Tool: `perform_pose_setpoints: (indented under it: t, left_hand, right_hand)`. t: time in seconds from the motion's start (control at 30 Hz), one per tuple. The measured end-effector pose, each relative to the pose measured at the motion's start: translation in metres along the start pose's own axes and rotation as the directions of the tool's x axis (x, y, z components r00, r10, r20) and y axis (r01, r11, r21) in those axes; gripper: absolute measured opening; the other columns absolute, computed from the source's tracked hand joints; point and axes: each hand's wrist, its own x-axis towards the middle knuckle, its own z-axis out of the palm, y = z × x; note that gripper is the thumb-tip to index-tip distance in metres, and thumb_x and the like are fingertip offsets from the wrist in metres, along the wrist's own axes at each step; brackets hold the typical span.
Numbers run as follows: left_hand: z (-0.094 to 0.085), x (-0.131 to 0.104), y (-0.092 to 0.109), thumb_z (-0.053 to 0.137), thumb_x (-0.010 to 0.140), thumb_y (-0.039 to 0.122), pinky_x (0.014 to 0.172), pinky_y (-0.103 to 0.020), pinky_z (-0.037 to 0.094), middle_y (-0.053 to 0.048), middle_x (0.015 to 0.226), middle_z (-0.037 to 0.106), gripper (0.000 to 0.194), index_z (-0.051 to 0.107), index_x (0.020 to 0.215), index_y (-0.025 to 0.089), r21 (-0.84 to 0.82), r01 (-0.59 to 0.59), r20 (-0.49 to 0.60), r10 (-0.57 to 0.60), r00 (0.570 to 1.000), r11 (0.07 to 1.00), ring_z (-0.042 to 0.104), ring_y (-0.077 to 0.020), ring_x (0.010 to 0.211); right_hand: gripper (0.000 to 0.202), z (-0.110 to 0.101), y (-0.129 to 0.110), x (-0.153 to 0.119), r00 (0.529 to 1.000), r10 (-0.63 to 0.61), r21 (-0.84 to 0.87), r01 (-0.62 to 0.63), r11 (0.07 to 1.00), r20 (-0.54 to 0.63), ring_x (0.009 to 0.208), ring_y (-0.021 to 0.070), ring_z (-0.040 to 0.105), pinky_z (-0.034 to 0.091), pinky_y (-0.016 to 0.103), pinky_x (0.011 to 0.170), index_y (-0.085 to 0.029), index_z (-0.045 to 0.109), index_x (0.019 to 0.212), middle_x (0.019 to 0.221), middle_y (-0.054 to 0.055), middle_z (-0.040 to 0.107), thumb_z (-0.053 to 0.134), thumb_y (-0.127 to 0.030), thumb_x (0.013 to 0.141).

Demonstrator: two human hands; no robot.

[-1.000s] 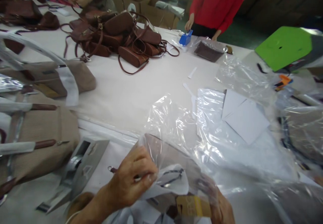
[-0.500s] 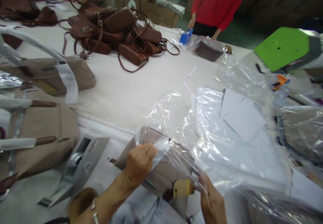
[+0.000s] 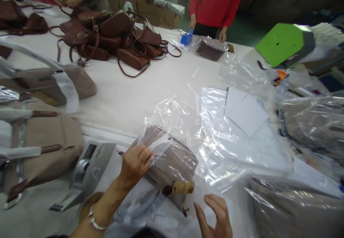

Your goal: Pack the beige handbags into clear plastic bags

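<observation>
A taupe handbag (image 3: 172, 159) lies tilted at the front of the table, partly inside a clear plastic bag (image 3: 174, 112). My left hand (image 3: 135, 163) is closed on the plastic bag's edge, over the handbag's left side. A bracelet circles that wrist. Just right of the handbag, my right hand (image 3: 215, 216) is apart from it, thumb and fingers spread with nothing between them. A yellow-brown tag (image 3: 182, 187) hangs at the handbag's lower right. White wrapping lies below it.
Brown leather bags (image 3: 113, 34) are heaped at the back left. Wrapped taupe handbags (image 3: 40, 141) stand on the left beside a grey tape dispenser (image 3: 88, 170). Plastic sheets (image 3: 242, 155) and white cards (image 3: 245, 112) lie right. A person in red (image 3: 217, 5) stands across the table.
My right hand has let go of the plastic and opened, moving down and left. My left hand has shifted slightly left. The plastic now reaches further over the handbag.
</observation>
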Motion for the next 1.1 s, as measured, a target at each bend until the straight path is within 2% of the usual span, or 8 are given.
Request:
perform_pose_setpoints:
  t: [0.17,0.3,0.43,0.6,0.77,0.93,1.0,1.1]
  left_hand:
    - [0.007,-0.012,-0.004,0.053,0.097,0.017,0.066,-0.028,0.044,0.000,0.071,0.061,0.011,0.053,0.086,0.021,-0.122,-0.052,-0.016,0.050,0.999,0.991,0.058,-0.0158,0.068]
    - [0.016,-0.012,-0.006,0.051,0.098,0.022,0.060,-0.028,0.040,0.001,0.066,0.056,0.019,0.050,0.079,0.021,-0.128,-0.030,-0.027,0.026,0.999,0.991,0.054,-0.0154,0.061]
    - [0.023,-0.011,-0.007,0.049,0.099,0.026,0.060,-0.028,0.039,0.000,0.065,0.056,0.023,0.051,0.077,0.020,-0.132,-0.014,-0.059,0.007,0.998,0.991,0.053,-0.0154,0.059]
    - [0.027,-0.014,-0.008,0.046,0.099,0.025,0.061,-0.028,0.042,0.000,0.068,0.058,0.022,0.052,0.078,0.020,-0.198,0.000,-0.089,-0.018,0.996,0.980,0.055,-0.0158,0.061]
    - [0.028,-0.014,-0.004,0.048,0.099,0.026,0.060,-0.029,0.043,0.001,0.067,0.055,0.020,0.051,0.080,0.021,-0.265,0.002,-0.133,-0.038,0.990,0.964,0.056,-0.0161,0.061]
    - [0.023,-0.014,-0.005,0.051,0.098,0.023,0.062,-0.028,0.043,0.001,0.069,0.056,0.017,0.050,0.081,0.020,-0.335,-0.074,-0.163,0.019,0.986,0.939,0.055,-0.0158,0.063]
    - [0.016,-0.017,-0.009,0.054,0.096,0.020,0.069,-0.029,0.045,-0.001,0.076,0.060,0.010,0.053,0.086,0.020,-0.356,-0.084,-0.153,0.031,0.988,0.931,0.058,-0.0174,0.072]
    - [0.003,-0.023,-0.016,0.056,0.094,0.017,0.080,-0.033,0.046,-0.003,0.088,0.065,0.004,0.057,0.098,0.019,-0.344,-0.082,-0.092,0.053,0.994,0.935,0.060,-0.0200,0.085]
  right_hand:
    - [0.058,0.028,-0.026,-0.001,0.894,0.250,0.031,-0.281,0.959,0.371,0.059,0.0159,0.064,0.057,0.026,0.057,-0.022,0.054,0.135,0.081,0.002,0.070,0.068,-0.051,0.087]
    - [0.050,0.045,-0.039,0.028,0.795,0.439,-0.061,-0.458,0.887,0.418,0.061,0.0172,0.063,0.053,0.026,0.059,-0.021,0.066,0.102,0.071,0.000,0.067,0.065,-0.066,0.081]
    - [0.043,0.039,-0.043,0.036,0.722,0.532,0.005,-0.595,0.803,0.442,0.054,0.0149,0.058,0.047,0.024,0.052,-0.022,0.054,0.069,0.058,-0.002,0.059,0.064,-0.062,0.082]
    - [0.042,0.034,-0.048,0.017,0.639,0.683,0.226,-0.767,0.601,0.353,0.052,0.0157,0.060,0.047,0.023,0.044,-0.023,0.048,0.076,0.060,-0.003,0.058,0.069,-0.060,0.075]
    - [0.048,0.064,-0.063,0.035,0.546,0.717,0.378,-0.833,0.405,0.434,0.029,0.0088,0.039,0.023,0.016,0.029,-0.024,0.041,0.078,0.044,-0.010,0.051,0.073,-0.059,0.071]
    - [0.053,0.069,-0.071,0.070,0.544,0.750,0.503,-0.800,0.328,0.376,0.060,0.0202,0.068,0.058,0.030,0.053,-0.021,0.048,0.085,0.072,0.000,0.068,0.082,-0.054,0.060]
    - [0.055,0.054,-0.064,0.063,0.561,0.761,0.483,-0.791,0.375,0.327,0.074,0.0249,0.072,0.061,0.034,0.059,-0.019,0.053,0.091,0.088,0.004,0.070,0.082,-0.054,0.061]
    - [0.055,0.027,-0.047,0.039,0.593,0.782,0.330,-0.789,0.518,0.191,0.067,0.0231,0.069,0.058,0.033,0.054,-0.018,0.057,0.097,0.078,0.004,0.069,0.075,-0.061,0.069]
